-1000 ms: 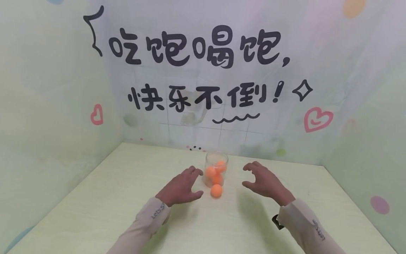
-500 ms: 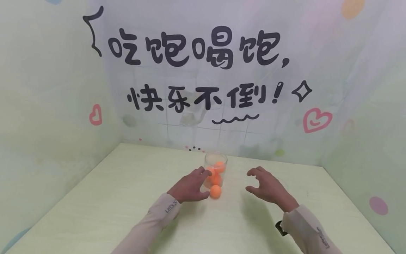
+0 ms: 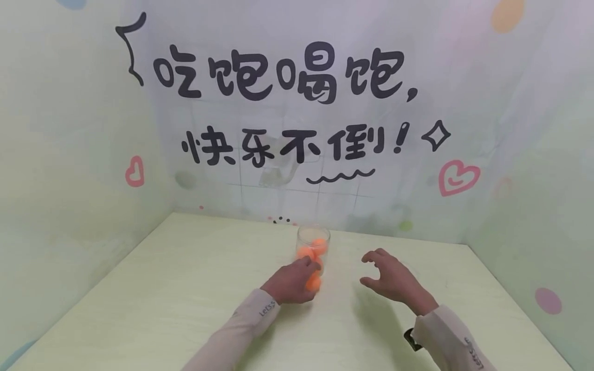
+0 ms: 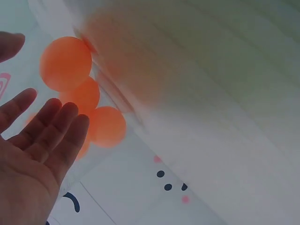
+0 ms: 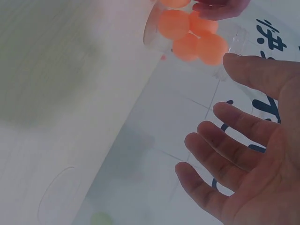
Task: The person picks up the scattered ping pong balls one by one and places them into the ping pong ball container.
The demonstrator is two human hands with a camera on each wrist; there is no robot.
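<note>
A clear jar [image 3: 326, 238] holds several orange balls [image 3: 319, 246] on the tabletop. Just in front of it, a loose orange ball [image 4: 65, 63] lies on the table. My left hand [image 3: 291, 281] is beside this ball and partly hides it in the head view; its fingers are spread and lightly bent. In the left wrist view the thumb and fingertips appear apart from the ball, with no grip on it. To the right of the jar, my right hand [image 3: 394, 278] hovers above the table, fingers parted and holding nothing.
The pale table [image 3: 185, 288] meets a printed back wall [image 3: 260, 201] close behind the jar. Side walls rise at the left [image 3: 83, 180] and right [image 3: 533, 206]. A dark band [image 3: 412, 340] sits at the right wrist.
My left hand has moved right, to the loose ball in front of the jar. The right hand has shifted slightly right and lower in view. The jar stays in place.
</note>
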